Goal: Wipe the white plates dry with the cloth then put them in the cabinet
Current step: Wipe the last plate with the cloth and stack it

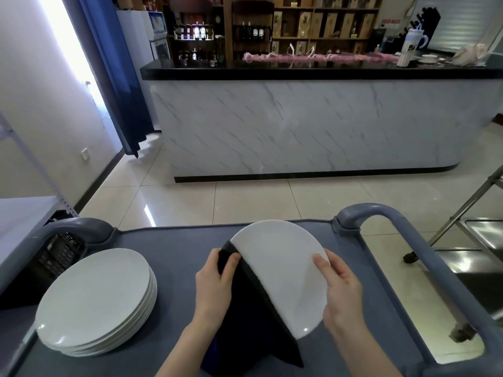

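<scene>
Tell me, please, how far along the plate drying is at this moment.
Done: nothing shows as put away; no cabinet is in view. In hand: one white plate, tilted over the cart, the left hand gripping the dark cloth against its edge, the right hand holding the opposite rim. Left, likely: the stack of plates on the cart, then shelving them all.

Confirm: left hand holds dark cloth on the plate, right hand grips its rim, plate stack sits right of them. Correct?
No: head view shows the plate stack left of them. The left hand holds the dark cloth on the plate, right hand grips its rim.
</scene>
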Motion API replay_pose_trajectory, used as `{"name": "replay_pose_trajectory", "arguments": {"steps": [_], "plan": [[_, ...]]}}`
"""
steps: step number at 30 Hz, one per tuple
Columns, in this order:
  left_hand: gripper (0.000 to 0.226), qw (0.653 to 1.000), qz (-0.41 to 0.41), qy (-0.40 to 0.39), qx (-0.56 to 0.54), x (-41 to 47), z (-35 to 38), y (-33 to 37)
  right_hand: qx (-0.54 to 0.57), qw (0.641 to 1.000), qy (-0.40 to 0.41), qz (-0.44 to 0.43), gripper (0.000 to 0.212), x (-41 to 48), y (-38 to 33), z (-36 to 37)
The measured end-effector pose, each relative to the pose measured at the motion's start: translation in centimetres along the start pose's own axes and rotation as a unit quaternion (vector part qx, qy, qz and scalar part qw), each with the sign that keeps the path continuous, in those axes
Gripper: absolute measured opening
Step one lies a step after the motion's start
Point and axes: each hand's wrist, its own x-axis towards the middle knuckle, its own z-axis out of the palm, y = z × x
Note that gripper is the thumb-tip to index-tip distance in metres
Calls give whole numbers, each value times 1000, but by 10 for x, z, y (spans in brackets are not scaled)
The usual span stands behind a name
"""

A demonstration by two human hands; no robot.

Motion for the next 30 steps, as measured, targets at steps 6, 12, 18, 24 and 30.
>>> {"name": "replay_pose_trajectory", "arguments": {"steps": [6, 12, 18, 24, 30], "plan": [[15, 994, 87, -42, 48, -2, -10, 1, -277, 931, -185, -148, 19, 21, -25, -6], [8, 957, 203, -148, 148, 5, -9, 13, -542, 718, -375, -222, 27, 27, -35, 23], [20, 978, 156, -91, 106, 8, -15, 15, -351, 862, -273, -242, 17, 16, -18, 20], [12, 998, 11, 54, 0, -3, -14, 3, -162, 972, -82, -149, 20, -1, 8, 19], [19, 997, 49, -48, 33, 6, -27, 1, -250, 929, -189, -195, 15, 14, -14, 9]]}}
